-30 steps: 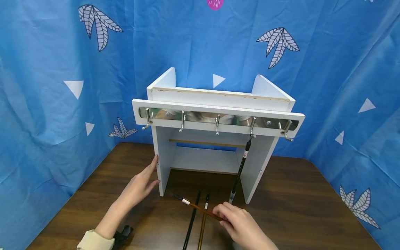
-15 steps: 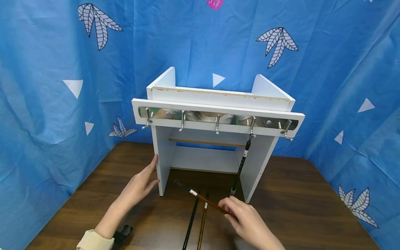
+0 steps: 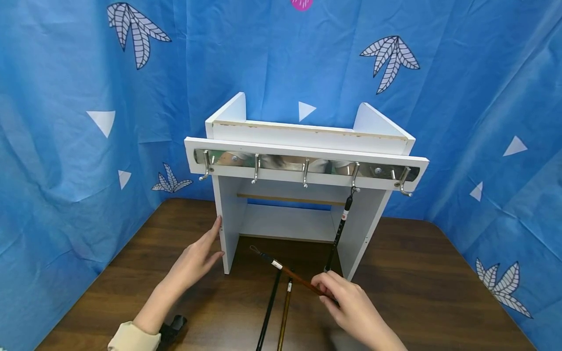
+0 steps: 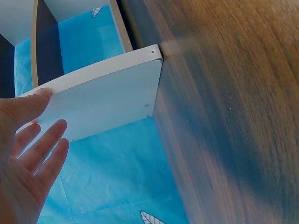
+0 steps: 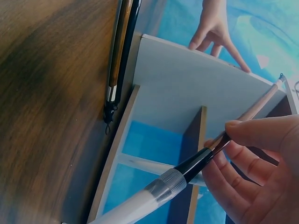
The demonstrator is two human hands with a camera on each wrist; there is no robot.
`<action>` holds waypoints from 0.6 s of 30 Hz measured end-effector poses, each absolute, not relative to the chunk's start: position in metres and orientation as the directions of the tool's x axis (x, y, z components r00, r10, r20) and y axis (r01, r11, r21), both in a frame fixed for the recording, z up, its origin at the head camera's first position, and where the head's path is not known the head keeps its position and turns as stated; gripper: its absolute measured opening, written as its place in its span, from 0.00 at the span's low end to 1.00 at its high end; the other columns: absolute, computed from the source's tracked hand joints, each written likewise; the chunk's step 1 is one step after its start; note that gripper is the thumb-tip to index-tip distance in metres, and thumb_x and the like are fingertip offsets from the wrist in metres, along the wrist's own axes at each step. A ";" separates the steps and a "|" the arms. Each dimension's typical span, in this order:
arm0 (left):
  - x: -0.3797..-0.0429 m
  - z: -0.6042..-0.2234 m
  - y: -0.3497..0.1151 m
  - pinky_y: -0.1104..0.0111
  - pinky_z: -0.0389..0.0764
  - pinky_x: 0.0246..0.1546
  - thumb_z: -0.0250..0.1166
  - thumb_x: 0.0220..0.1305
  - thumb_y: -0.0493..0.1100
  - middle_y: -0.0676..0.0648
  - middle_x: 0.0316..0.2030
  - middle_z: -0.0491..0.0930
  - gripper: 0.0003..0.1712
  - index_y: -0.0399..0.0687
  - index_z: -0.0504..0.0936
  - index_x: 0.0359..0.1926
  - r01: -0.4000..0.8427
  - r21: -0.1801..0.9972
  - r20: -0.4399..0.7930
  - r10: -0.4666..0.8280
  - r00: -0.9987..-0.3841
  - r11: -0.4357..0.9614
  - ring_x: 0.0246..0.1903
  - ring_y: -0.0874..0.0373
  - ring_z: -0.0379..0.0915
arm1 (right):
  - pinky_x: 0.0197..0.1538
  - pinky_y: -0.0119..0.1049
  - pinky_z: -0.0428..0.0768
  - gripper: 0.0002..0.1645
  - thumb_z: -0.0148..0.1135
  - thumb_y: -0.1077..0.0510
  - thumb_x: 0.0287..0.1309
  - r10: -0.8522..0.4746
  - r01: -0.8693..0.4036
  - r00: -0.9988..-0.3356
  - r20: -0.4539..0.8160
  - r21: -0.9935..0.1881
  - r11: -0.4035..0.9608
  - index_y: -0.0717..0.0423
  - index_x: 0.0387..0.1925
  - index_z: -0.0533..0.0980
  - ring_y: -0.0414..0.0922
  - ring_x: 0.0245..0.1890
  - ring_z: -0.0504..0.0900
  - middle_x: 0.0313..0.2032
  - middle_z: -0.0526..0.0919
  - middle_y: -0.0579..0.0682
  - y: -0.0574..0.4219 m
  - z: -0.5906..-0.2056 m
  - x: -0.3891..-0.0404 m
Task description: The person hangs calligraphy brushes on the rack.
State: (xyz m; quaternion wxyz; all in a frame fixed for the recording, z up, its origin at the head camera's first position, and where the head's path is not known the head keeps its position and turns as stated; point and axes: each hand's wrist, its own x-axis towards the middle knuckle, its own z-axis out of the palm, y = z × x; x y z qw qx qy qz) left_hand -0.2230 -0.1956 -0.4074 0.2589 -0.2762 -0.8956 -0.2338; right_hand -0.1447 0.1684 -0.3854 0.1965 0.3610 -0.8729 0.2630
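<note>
My right hand (image 3: 353, 307) pinches a brown-handled calligraphy brush (image 3: 300, 279) between thumb and fingers. Its hanging loop points up and to the left; the right wrist view shows the clear cap (image 5: 167, 185) over pale bristles at the other end. My left hand (image 3: 193, 263) touches the edge of the white rack's left side panel (image 4: 107, 93), fingers mostly straight and spread. A black brush (image 3: 338, 234) hangs by its loop from the fourth metal hook (image 3: 354, 176) from the left. Below the rack, a black brush (image 3: 269, 307) and a golden-brown brush (image 3: 285, 312) lie side by side on the table.
The white rack (image 3: 311, 141) stands on the dark wooden table (image 3: 421, 282), with a row of several hooks along its front board. A blue printed cloth (image 3: 281, 58) hangs behind and at the sides. A black object (image 3: 172, 330) sits beside the left wrist.
My right hand has moved to the right and slightly up, carrying the brown brush, whose loop end has risen toward the rack. The left hand stays at the side panel.
</note>
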 end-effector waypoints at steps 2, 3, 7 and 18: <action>-0.223 -0.407 -0.196 0.59 0.80 0.35 0.71 0.50 0.31 0.33 0.61 0.65 0.61 0.51 0.40 0.74 0.615 0.276 0.593 0.373 -0.714 0.738 0.45 0.43 0.76 | 0.25 0.24 0.71 0.27 0.70 0.73 0.41 -0.524 -0.736 -0.659 0.539 -0.316 0.599 0.45 0.40 0.74 0.30 0.25 0.69 0.31 0.71 0.34 0.169 -0.384 -0.145; -0.223 -0.407 -0.196 0.59 0.80 0.34 0.71 0.50 0.31 0.33 0.61 0.65 0.61 0.51 0.40 0.74 0.615 0.275 0.593 0.373 -0.714 0.739 0.45 0.43 0.76 | 0.25 0.25 0.71 0.26 0.70 0.73 0.41 -0.524 -0.738 -0.656 0.543 -0.316 0.596 0.46 0.40 0.74 0.30 0.25 0.69 0.31 0.71 0.35 0.169 -0.384 -0.145; -0.223 -0.407 -0.196 0.59 0.80 0.34 0.72 0.50 0.31 0.33 0.61 0.65 0.61 0.52 0.40 0.74 0.614 0.273 0.595 0.372 -0.713 0.740 0.45 0.43 0.76 | 0.25 0.25 0.72 0.26 0.69 0.73 0.43 -0.523 -0.744 -0.652 0.550 -0.329 0.582 0.47 0.41 0.74 0.31 0.26 0.70 0.30 0.72 0.39 0.170 -0.381 -0.144; -0.224 -0.409 -0.196 0.58 0.80 0.33 0.72 0.49 0.30 0.33 0.60 0.66 0.61 0.51 0.41 0.74 0.626 0.269 0.608 0.376 -0.700 0.732 0.45 0.43 0.77 | 0.26 0.26 0.72 0.26 0.69 0.71 0.45 -0.472 -0.737 -0.645 0.600 -0.329 0.590 0.45 0.42 0.74 0.31 0.27 0.69 0.31 0.70 0.35 0.175 -0.376 -0.144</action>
